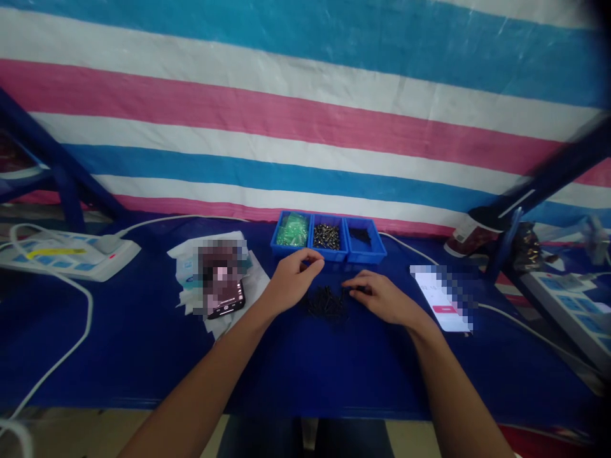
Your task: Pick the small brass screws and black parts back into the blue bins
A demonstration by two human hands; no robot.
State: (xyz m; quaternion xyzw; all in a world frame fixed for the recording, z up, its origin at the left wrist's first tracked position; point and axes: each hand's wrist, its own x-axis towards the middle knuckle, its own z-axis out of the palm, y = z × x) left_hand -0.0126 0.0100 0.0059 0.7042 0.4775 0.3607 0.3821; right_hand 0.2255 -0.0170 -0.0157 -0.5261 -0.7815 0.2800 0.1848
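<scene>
Three blue bins stand side by side at the back of the blue table. The left bin holds green pieces (293, 230), the middle one small metallic parts (326, 236), the right one a few black pieces (359, 235). A loose pile of thin black pieces (327, 303) lies on the table in front of them. My left hand (296, 275) is just in front of the left and middle bins, thumb and fingers pinched on something I cannot make out. My right hand (375, 294) is at the right edge of the pile, fingers curled together; what they hold is too small to tell.
On the left, a phone (227, 305) lies on white wrappers (188, 257), beside a power strip (102, 264) with white cables. On the right are another lit phone (442, 299), a dark cup (470, 234) and a second power strip (568, 312). A striped sheet (305, 114) hangs behind.
</scene>
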